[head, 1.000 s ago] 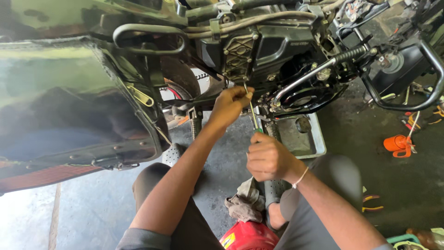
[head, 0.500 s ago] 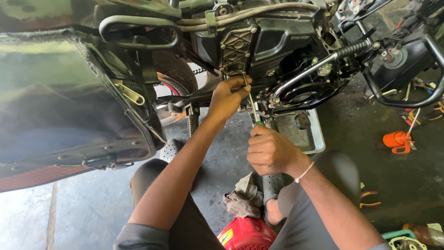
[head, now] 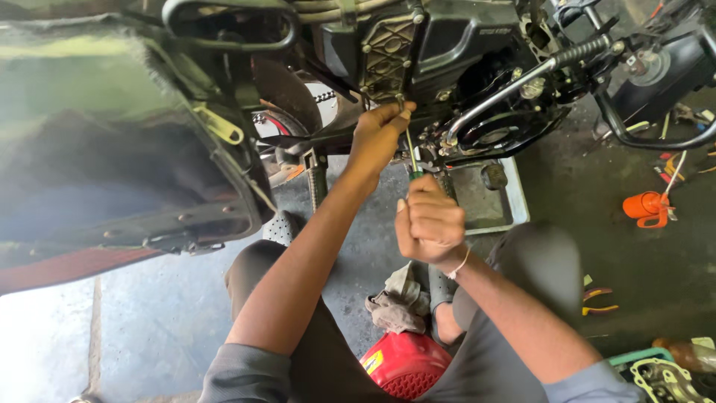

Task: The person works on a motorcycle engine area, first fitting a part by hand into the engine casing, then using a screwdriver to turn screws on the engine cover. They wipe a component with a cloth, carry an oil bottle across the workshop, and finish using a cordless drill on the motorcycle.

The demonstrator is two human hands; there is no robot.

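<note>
— Head view: where's the screwdriver (head: 412,158)?
— Centre, upright under the motorcycle engine (head: 447,52). The right hand (head: 431,222) is fisted round its handle; the left hand (head: 380,133) pinches the shaft near its tip.
— Nearby?
— A metal tray (head: 514,201) just beyond, an orange oil can (head: 646,205) far right.

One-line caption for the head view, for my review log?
Right hand grips a screwdriver while left hand steadies its tip at the motorcycle engine.
</note>
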